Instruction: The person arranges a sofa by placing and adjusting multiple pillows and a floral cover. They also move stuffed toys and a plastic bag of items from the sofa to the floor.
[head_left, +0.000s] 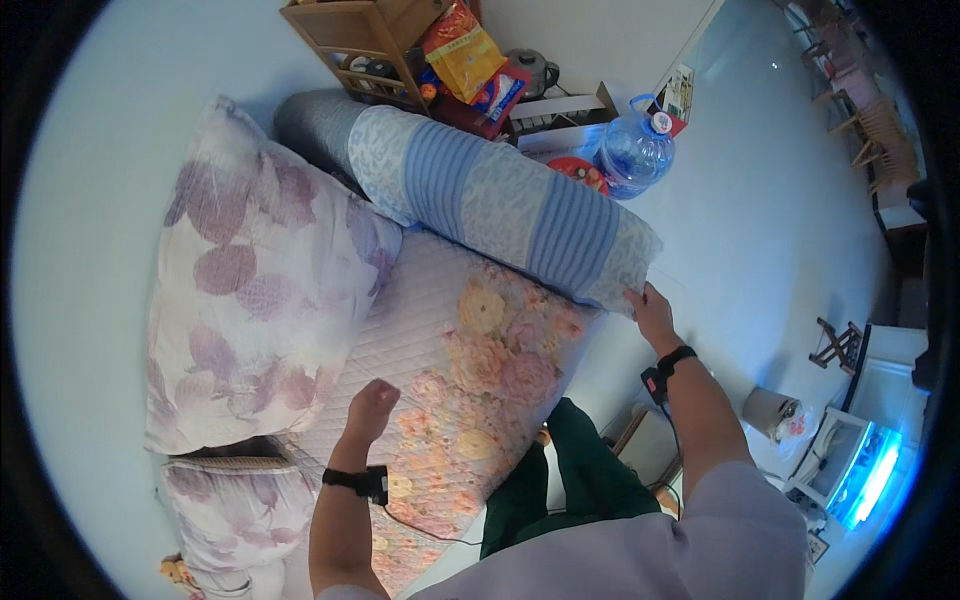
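My right hand (651, 309) pinches the corner of a blue-and-white striped, patterned cloth cover (502, 202), which lies over a long sofa or bed armrest; its grey far end (311, 135) is uncovered. Above a quilted floral pad (480, 360) hovers my left hand (373, 409), its fingers curled with nothing visible in them. Leaning against the wall on the left stands a large white cushion with purple leaf print (255, 300). Below it a smaller cushion (240, 510) has the same print. Both wrists wear black straps with small cabled boxes.
Beyond the armrest are a wooden cabinet (345, 37), food packets (465, 56), an electric kettle (531, 73) and a large water bottle (634, 156). To the right stand a folding stool (835, 346), a waste bin (769, 412) and a lit tank (870, 472).
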